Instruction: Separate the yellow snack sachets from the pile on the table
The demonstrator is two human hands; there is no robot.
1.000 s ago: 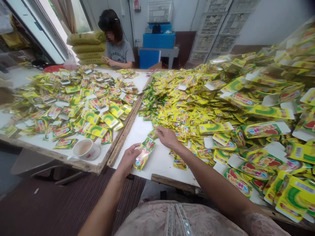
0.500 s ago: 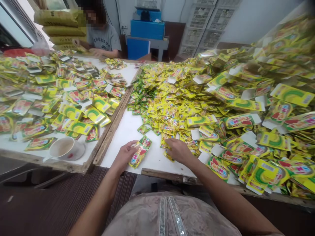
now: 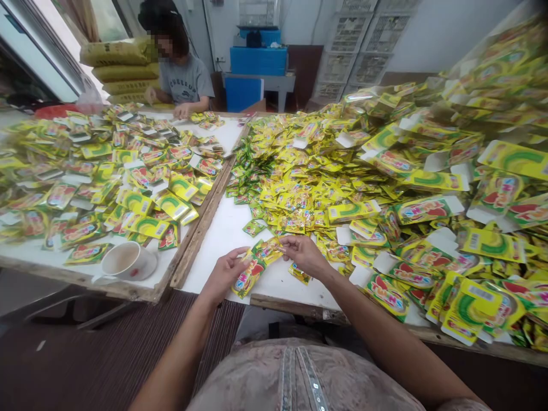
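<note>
Head view shows the bare left hand (image 3: 223,276) clamped on a flat yellow-and-green printed card box (image 3: 249,278) at the near edge of a white tabletop (image 3: 222,228), fingers covering some print. The bare right hand (image 3: 305,256) pinches a small shiny yellow sachet (image 3: 271,252) at the box's far end (whether partly inside, I cannot tell). Beyond spreads a heap of yellow sachets (image 3: 299,171); farthest, a grey-shirted person (image 3: 184,80), lower body hidden.

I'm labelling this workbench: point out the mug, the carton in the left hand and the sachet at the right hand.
Mug (image 3: 144,266): head view, on its outer wall.
Carton (image 3: 249,275): head view, on its printed face.
Sachet (image 3: 270,251): head view, on its yellow face.
</note>
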